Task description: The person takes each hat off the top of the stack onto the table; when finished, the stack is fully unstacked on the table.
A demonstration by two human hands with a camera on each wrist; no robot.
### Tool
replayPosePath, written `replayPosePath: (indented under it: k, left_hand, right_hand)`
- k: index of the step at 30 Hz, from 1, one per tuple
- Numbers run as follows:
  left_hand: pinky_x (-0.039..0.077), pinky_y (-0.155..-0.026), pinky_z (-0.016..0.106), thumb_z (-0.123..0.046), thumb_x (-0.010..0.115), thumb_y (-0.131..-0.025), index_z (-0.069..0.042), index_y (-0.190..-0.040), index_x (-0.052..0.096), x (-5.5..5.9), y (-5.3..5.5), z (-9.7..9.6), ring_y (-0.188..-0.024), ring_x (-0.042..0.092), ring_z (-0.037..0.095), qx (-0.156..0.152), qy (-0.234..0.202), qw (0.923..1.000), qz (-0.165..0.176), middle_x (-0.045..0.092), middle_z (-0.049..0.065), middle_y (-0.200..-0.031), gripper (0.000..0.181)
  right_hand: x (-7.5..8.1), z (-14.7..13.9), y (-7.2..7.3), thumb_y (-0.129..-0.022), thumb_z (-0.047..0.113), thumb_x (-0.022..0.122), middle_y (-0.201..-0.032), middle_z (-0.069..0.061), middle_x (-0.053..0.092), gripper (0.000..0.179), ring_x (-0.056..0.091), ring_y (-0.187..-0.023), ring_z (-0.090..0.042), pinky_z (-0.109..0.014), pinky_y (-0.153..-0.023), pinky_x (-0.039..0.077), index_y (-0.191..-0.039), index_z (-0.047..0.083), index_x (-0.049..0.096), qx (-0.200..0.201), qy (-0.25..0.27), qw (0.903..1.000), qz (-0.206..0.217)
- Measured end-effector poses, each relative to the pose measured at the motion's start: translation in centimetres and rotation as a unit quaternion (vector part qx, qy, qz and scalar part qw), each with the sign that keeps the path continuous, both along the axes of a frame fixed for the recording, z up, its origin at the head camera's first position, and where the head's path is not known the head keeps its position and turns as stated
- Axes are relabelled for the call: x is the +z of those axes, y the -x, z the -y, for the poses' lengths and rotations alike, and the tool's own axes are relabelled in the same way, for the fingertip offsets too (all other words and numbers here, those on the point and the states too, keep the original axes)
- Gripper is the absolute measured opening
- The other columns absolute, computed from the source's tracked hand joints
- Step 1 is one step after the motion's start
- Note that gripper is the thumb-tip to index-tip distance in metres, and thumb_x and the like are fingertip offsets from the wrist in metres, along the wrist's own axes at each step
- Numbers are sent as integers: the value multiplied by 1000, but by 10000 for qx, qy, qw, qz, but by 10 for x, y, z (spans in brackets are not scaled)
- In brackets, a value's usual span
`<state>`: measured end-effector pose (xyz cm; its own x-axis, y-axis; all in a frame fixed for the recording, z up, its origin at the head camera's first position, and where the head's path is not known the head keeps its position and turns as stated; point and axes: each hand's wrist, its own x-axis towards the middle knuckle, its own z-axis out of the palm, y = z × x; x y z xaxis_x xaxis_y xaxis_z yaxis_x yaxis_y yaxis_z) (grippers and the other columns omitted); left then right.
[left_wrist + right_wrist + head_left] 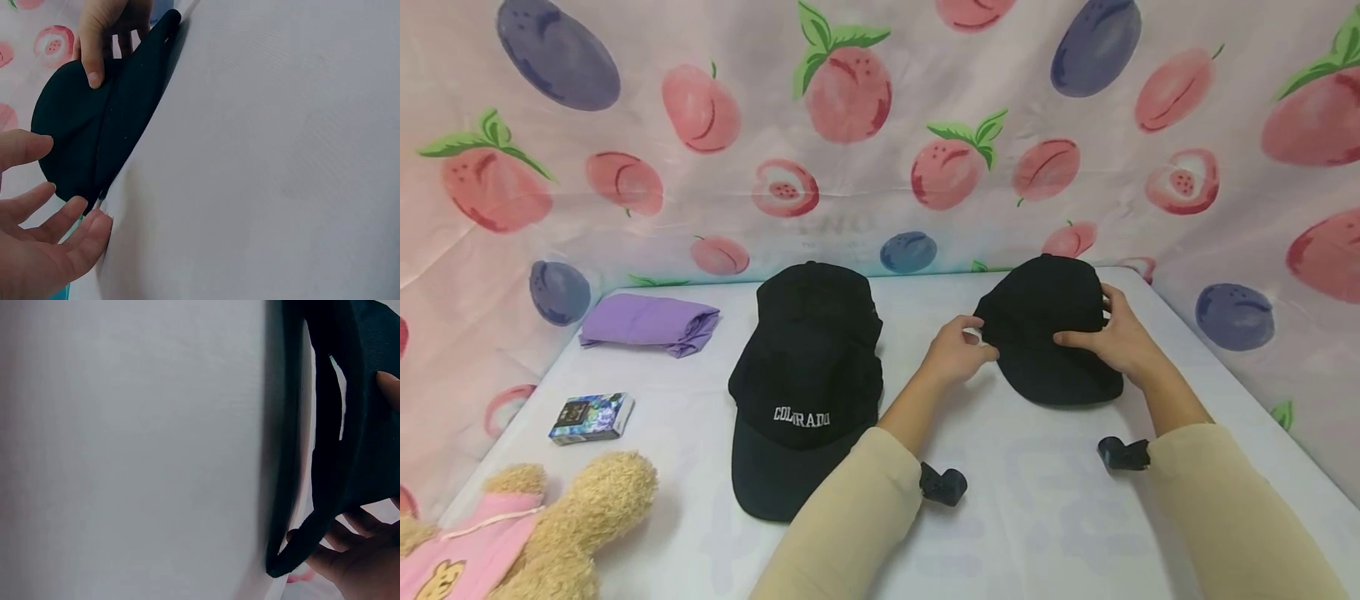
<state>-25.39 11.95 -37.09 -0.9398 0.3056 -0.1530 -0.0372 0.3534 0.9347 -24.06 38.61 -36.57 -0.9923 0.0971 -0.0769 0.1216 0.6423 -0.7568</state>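
Note:
At the right rear of the table, a black cap (1045, 308) lies with its brim toward me. My right hand (1116, 333) grips its right side, thumb on the front and fingers round the back edge. In the right wrist view, the fingers of that hand (362, 550) reach past the cap's dark edge (337, 469), which has an oblong gap. My left hand (958, 354) touches the cap's left edge. Its fingers look spread and fairly straight in the left wrist view, fingertips against the dark cloth (75, 144).
Left of centre, black caps (808, 350) lie overlapped, the front one lettered COLORADO. Farther left are a folded purple cloth (647, 323), a small patterned box (592, 418) and a plush bear in pink (580, 525). A fruit-print curtain (865, 183) hangs behind the white table (1030, 517).

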Motion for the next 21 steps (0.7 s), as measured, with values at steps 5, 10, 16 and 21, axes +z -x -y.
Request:
replayPosePath:
  k: [5, 10, 16, 21]
  left_hand:
    - [54, -92, 40, -21, 73, -92, -12, -140, 62, -1, -3, 6, -107, 63, 25, -158, 219, 9996, -57, 67, 12, -127, 49]
    - [54, -92, 38, -23, 72, -93, -13, -137, 64, -3, -5, 10, -111, 63, 25, -392, 507, 9978, -163, 68, 12, -129, 46]
    - [54, -93, 38, -24, 70, -95, -12, -137, 65, -3, -9, 16, -118, 63, 27, -724, 652, 9949, -269, 67, 13, -133, 45]
    - [55, -90, 37, -24, 70, -95, -12, -136, 65, -4, -12, 21, -116, 63, 26, -718, 580, 9954, -258, 67, 13, -131, 43]
  right_hand:
    - [0, -2, 1, -88, 38, 82, -169, -32, -1, 126, 16, -151, -58, -75, -116, 21, -164, 7, -13, 6, 18, 10000, 47]
    - [0, -5, 2, -89, 36, 82, -169, -32, -3, 125, 17, -150, -59, -75, -116, 23, -164, 7, -14, 16, 122, 9999, -9]
    - [-2, -8, 3, -89, 36, 82, -170, -31, -4, 125, 19, -149, -61, -76, -115, 24, -164, 9, -14, -39, 128, 9999, -52]
    - [-3, -9, 3, -89, 36, 82, -169, -32, -3, 125, 17, -150, -60, -76, -115, 24, -164, 8, -13, -67, 115, 9999, -99]
